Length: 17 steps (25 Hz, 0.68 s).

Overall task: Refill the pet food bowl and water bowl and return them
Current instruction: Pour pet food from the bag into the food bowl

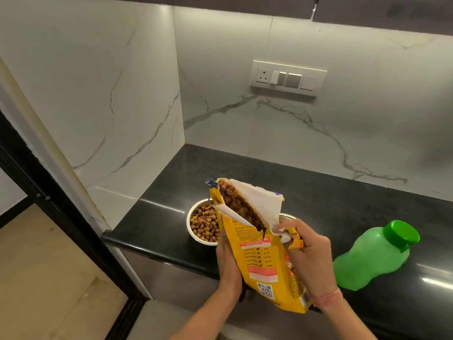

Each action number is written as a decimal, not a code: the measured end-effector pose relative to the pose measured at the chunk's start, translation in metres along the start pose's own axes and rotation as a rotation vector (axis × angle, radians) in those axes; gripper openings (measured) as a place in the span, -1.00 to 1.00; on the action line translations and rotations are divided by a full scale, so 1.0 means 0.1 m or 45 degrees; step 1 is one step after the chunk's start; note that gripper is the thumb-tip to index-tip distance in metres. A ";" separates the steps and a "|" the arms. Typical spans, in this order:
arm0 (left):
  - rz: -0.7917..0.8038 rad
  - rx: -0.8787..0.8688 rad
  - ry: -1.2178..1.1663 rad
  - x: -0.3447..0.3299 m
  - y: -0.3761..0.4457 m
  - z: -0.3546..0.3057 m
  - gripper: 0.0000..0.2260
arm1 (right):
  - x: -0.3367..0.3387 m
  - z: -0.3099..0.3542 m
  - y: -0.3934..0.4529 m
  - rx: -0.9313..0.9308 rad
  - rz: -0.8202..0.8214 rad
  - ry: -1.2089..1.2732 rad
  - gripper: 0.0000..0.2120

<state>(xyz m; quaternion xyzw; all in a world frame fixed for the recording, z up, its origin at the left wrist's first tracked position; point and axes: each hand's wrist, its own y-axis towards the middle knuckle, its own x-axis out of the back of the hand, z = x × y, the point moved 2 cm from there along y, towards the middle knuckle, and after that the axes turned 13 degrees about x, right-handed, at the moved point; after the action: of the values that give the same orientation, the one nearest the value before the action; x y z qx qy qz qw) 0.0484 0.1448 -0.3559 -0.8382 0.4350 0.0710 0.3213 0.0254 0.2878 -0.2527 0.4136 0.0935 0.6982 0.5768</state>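
The yellow food bag [267, 256] is gripped at its side by the left hand [228, 263] and pinched at its torn top by the right hand [308, 253], its mouth raised above the food bowl [196, 224]. The bowl already looks well filled with kibble, so the bag is best kept tipped back and folded shut. The water bowl [289, 216] is barely seen behind the bag, and the green bottle [372, 258] lies to the bag's right on the tabletop [343, 204].

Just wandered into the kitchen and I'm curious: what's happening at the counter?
A person holds an open yellow pet food bag in both hands: left hand on its side, right hand gripping the torn top. The bowl on the black counter already holds kibble. A green bottle stands capped at the right.
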 end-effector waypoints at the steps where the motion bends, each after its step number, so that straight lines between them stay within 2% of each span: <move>1: -0.013 -0.047 0.037 0.00 -0.01 -0.06 -0.75 | 0.03 0.03 -0.01 0.025 -0.057 0.039 -0.70; 6: -0.079 -0.295 0.147 0.08 0.00 -0.38 -0.74 | 0.04 0.23 0.03 0.064 -0.281 0.289 -0.86; 8: -0.071 -0.380 0.183 0.13 -0.07 -0.56 -0.76 | -0.04 0.28 0.07 0.040 -0.302 0.348 -0.83; 9: -0.075 -0.409 0.207 0.17 -0.08 -0.63 -0.75 | -0.10 0.29 0.10 0.026 -0.297 0.373 -0.76; 11: -0.072 -0.436 0.242 0.28 -0.09 -0.77 -0.70 | -0.25 0.34 0.17 0.014 -0.274 0.419 -0.63; 14: -0.099 -0.401 0.268 0.49 0.05 -0.95 -0.69 | -0.57 0.38 0.37 -0.084 -0.237 0.544 -0.55; 17: -0.081 -0.340 0.286 0.70 0.39 -1.31 -0.63 | -1.06 0.41 0.73 -0.198 -0.237 0.697 -0.68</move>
<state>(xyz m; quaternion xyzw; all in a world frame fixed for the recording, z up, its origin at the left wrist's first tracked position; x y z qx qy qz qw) 0.0404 0.0022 -0.3000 -0.8893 0.4282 0.0238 0.1585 0.0001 0.1566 -0.2319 0.1541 0.2293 0.7330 0.6216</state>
